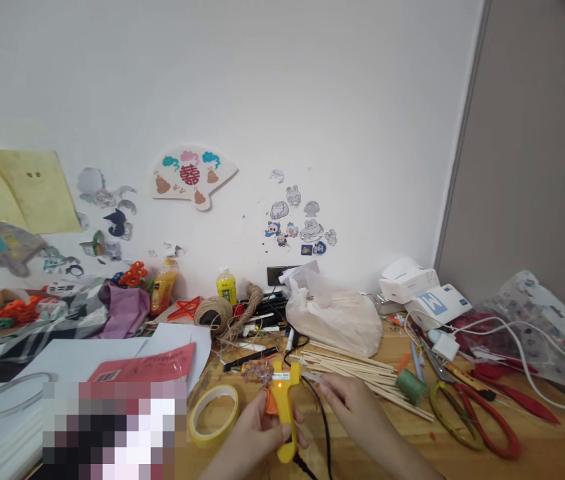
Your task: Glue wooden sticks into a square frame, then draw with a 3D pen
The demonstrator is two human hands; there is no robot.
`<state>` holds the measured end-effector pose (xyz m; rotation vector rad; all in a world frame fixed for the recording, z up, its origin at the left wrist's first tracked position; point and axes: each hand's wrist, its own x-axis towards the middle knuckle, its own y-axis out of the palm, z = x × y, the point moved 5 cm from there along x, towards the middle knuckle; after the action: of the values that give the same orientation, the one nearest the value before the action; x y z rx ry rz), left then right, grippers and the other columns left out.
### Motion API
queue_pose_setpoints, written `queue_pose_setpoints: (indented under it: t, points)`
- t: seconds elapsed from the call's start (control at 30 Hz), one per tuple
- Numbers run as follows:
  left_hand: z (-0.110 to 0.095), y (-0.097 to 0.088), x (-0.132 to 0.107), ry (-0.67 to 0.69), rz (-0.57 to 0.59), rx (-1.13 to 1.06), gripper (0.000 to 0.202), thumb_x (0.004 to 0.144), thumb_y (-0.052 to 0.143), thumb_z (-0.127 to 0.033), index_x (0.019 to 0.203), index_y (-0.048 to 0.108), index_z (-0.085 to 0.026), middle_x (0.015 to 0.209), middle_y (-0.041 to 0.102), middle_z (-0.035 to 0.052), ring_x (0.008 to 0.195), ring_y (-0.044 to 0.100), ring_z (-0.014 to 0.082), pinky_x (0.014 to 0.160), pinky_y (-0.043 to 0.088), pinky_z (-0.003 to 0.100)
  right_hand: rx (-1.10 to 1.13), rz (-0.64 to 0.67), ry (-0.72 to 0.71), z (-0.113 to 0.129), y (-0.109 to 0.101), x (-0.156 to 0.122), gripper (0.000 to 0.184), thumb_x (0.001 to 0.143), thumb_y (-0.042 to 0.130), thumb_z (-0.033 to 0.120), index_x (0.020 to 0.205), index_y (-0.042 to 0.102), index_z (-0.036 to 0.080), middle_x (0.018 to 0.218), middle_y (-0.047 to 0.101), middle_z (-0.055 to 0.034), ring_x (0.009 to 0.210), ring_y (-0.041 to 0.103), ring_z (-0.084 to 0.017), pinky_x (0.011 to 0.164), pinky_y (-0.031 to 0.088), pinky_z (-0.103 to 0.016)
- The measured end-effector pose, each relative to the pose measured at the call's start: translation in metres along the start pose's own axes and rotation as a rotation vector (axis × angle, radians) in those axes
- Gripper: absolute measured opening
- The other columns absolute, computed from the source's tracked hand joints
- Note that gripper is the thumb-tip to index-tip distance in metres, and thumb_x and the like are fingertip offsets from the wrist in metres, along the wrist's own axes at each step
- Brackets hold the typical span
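Note:
A yellow hot glue gun (287,407) with an orange trigger stands upright in my left hand (259,427), whose fingers wrap round its handle. Its small red light glows, and the nozzle end on the left is covered by a lumpy, speckled clump (257,371). Close behind the gun, my right hand (355,407) is closed in a pinch on a short whitish glue stick (312,377) that points at the gun's rear. I cannot tell how deep the stick sits in the gun. A black cord (305,467) hangs from the handle's bottom.
Left of the gun lies a roll of yellow tape (215,415). Wooden sticks (357,373), green thread (411,387) and red-and-yellow-handled scissors (482,420) lie to the right. Behind are twine (213,315), pens, bottles and a white plastic bag (335,313) against the wall.

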<state>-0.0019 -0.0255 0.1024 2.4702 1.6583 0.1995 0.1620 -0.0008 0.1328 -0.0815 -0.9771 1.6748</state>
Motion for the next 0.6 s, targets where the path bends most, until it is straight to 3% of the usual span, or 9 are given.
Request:
queue_pose_setpoints:
  t: [0.13, 0.3, 0.4, 0.6]
  points:
    - [0.0, 0.0, 0.001, -0.023, -0.093, -0.012, 0.045, 0.057, 0.08, -0.041, 0.083, 0.053, -0.018, 0.076, 0.066, -0.0007, 0.062, 0.065, 0.0163, 0.058, 0.043, 0.025, -0.07, 0.003, -0.03, 0.002, -0.001, 0.0, 0.035, 0.093, 0.038, 0.034, 0.074, 0.064, 0.019, 0.07, 0.066, -0.0033, 0.064, 0.057, -0.018, 0.058, 0.035, -0.026]
    - [0.014, -0.012, 0.009, -0.067, -0.241, -0.065, 0.051, 0.063, 0.063, -0.068, 0.076, 0.046, -0.021, 0.056, 0.063, -0.003, 0.041, 0.057, 0.0151, 0.041, 0.036, 0.024, -0.153, 0.016, -0.087, 0.004, 0.005, -0.002, 0.033, 0.09, 0.042, 0.029, 0.065, 0.061, 0.021, 0.06, 0.063, 0.0001, 0.054, 0.051, -0.015, 0.051, 0.027, -0.025]
    - [0.019, -0.016, 0.01, -0.042, -0.279, 0.0, 0.053, 0.06, 0.064, -0.069, 0.072, 0.045, -0.021, 0.052, 0.061, -0.0038, 0.036, 0.052, 0.013, 0.039, 0.034, 0.024, -0.177, 0.018, -0.089, 0.002, 0.006, -0.003, 0.034, 0.091, 0.041, 0.028, 0.066, 0.063, 0.021, 0.06, 0.064, -0.0002, 0.054, 0.053, -0.015, 0.051, 0.026, -0.025]
    - [0.019, -0.01, 0.003, -0.057, -0.301, 0.05, 0.047, 0.063, 0.065, -0.065, 0.072, 0.051, -0.021, 0.054, 0.055, -0.0051, 0.047, 0.051, 0.0139, 0.047, 0.042, 0.027, -0.27, 0.087, -0.084, -0.002, 0.001, -0.002, 0.034, 0.092, 0.042, 0.03, 0.068, 0.065, 0.021, 0.062, 0.067, -0.0013, 0.055, 0.056, -0.016, 0.051, 0.026, -0.024]
